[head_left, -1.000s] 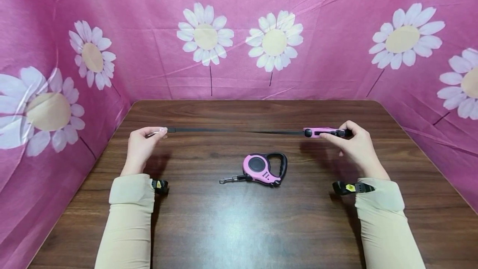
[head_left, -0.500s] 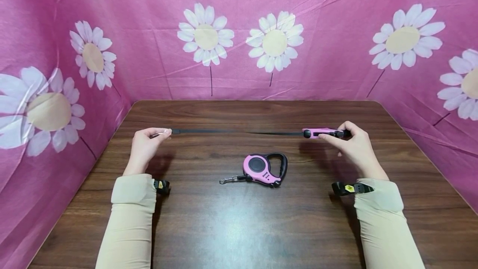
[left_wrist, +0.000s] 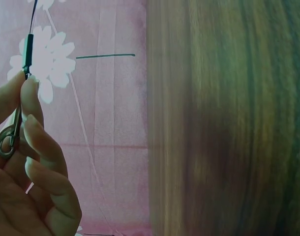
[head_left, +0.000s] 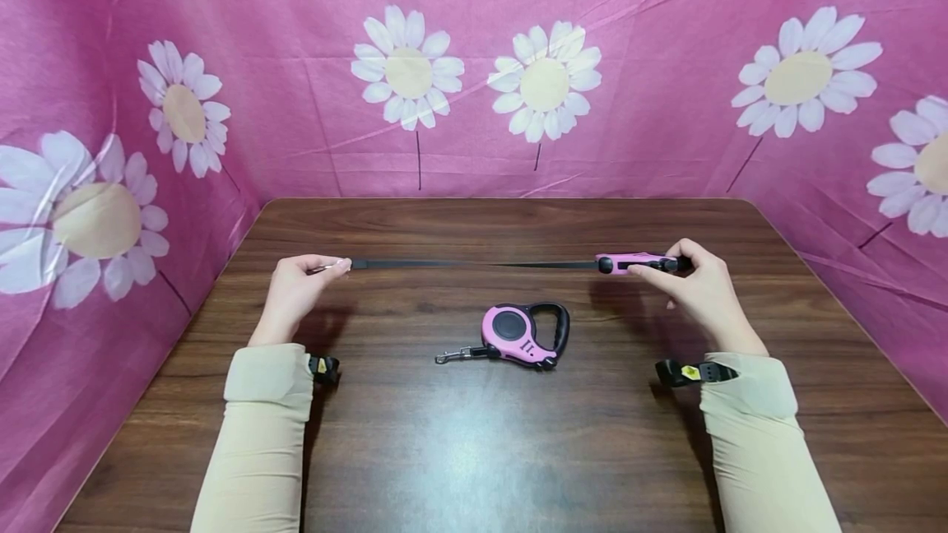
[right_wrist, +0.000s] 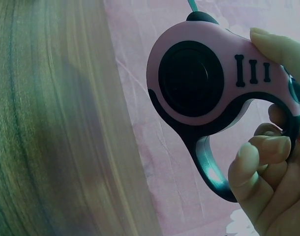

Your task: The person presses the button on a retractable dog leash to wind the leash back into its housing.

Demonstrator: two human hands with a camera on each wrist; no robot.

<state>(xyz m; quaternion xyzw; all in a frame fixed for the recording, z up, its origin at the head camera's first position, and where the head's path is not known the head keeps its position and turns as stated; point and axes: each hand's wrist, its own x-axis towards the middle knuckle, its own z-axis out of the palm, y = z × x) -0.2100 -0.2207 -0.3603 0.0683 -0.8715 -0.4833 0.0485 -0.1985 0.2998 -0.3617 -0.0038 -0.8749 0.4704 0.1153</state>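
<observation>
My left hand (head_left: 298,293) pinches the metal snap hook (left_wrist: 11,135) at the end of a black strap (head_left: 437,262). Stretched nearly level above the table, the strap runs to a pink and black retractable dog leash (right_wrist: 226,54), which my right hand (head_left: 699,290) holds by its looped handle. In the right wrist view the thumb lies along the pink case and fingers curl through the loop. A second pink and black retractable leash (head_left: 509,334) lies on the table between the hands, its snap hook (head_left: 452,356) pointing left.
The brown wooden table (head_left: 474,451) reaches back to a pink cloth (head_left: 474,163) with white daisies, which also hangs at both sides. Black straps, one of them a wrist strap (head_left: 323,369), sit at both cuffs.
My left hand has moved to the right with the hook, so the strap between the hands is shorter. My right hand has shifted very slightly left. The leash on the table has not moved.
</observation>
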